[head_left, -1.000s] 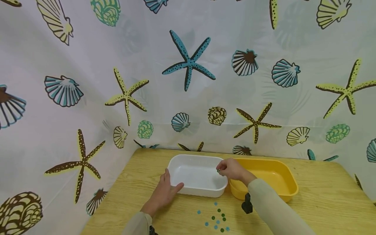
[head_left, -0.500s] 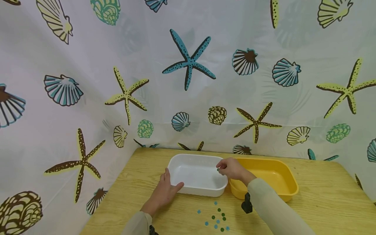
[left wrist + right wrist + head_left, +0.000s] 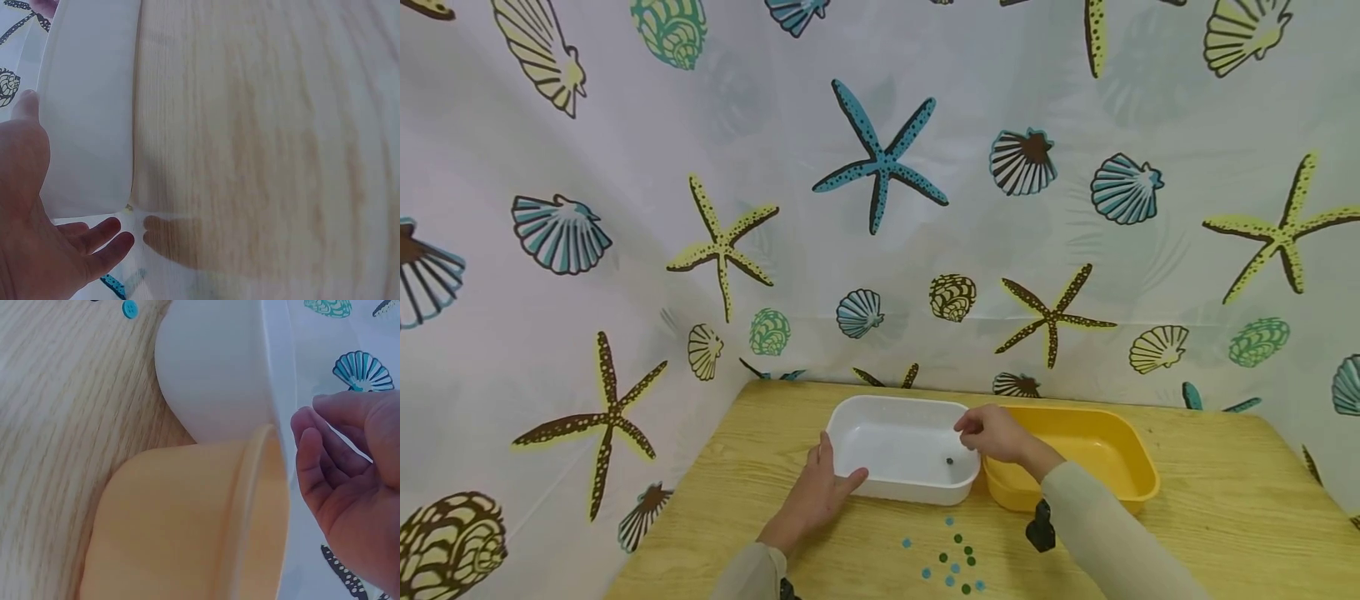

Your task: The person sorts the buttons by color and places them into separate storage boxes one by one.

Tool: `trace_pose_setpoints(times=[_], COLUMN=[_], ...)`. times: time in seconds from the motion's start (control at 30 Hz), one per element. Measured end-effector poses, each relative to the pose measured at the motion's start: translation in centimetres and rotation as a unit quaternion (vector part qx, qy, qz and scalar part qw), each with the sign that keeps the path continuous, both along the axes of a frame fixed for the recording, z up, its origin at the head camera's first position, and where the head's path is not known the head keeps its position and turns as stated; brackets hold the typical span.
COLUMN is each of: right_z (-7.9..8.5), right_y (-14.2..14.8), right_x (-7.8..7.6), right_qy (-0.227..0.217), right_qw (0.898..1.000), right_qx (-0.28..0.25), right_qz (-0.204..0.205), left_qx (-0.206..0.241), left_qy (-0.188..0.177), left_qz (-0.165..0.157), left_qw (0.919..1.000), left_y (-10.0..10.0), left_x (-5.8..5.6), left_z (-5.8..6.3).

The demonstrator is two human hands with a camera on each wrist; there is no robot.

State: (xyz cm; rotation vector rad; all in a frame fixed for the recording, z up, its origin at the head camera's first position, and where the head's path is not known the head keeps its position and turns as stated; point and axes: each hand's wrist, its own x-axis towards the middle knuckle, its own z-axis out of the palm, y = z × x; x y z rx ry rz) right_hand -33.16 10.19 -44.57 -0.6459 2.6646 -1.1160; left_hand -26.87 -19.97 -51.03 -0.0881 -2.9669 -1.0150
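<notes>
Standing on the worktop (image 3: 1217, 467), the white tub (image 3: 910, 492) in the head view has the left hand (image 3: 820, 492) at its near left corner, thumb along the front rim, fingers at the left end. That grip is loosely spread across the corner. Above the tub's right end hangs the right hand (image 3: 996, 433), its thumb and fingertips gathered near one another in a slack grip that looks bare. A small dark piece (image 3: 950, 461) lies on the tub's floor below these fingertips. Just beside, on the right, sits the yellow tub (image 3: 1011, 493). Nearer the person, blue buttons (image 3: 907, 542) and green buttons (image 3: 943, 557) lie scattered on the wood. A sheet (image 3: 917, 242) printed with starfish and shells hangs behind.

From the left wrist, the thumb reaches up the white tub's front wall towards its rim; the fingers, lightly bent, lie by its end. How firmly they press is hard to tell.

From the right wrist, the fingers curl softly, just beyond the tubs' rims. One blue button lies on the wood near the top edge.
</notes>
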Motion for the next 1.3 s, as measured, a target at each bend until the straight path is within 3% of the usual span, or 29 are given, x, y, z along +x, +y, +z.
trace_pose_setpoints(times=[0.3,0.5,0.87,1.3], right_z=[1.6,2.0,0.3,-2.4], right_y=[1.2,2.1,3.3,3.4], right_x=[2.0,3.9,6.7,7.9], right_qy=[0.041,0.045,0.022,-0.019], right_qw=[0.998,0.996,0.989,0.981], right_qx=[0.000,-0.008,-0.014,0.017], right_qz=[0.046,0.073,0.142,0.193], left_qx=[-0.002,-0.005,-0.009,-0.010], left_qy=[0.003,0.003,0.011,0.013], left_qz=[0.001,0.002,-0.004,-0.010], left_qw=[1.0000,1.0000,0.9999,0.9998], left_y=[-0.2,-0.3,-0.3,-0.1], left_x=[0.0,-0.1,0.1,-0.1], left_z=[0.1,0.0,0.0,-0.2])
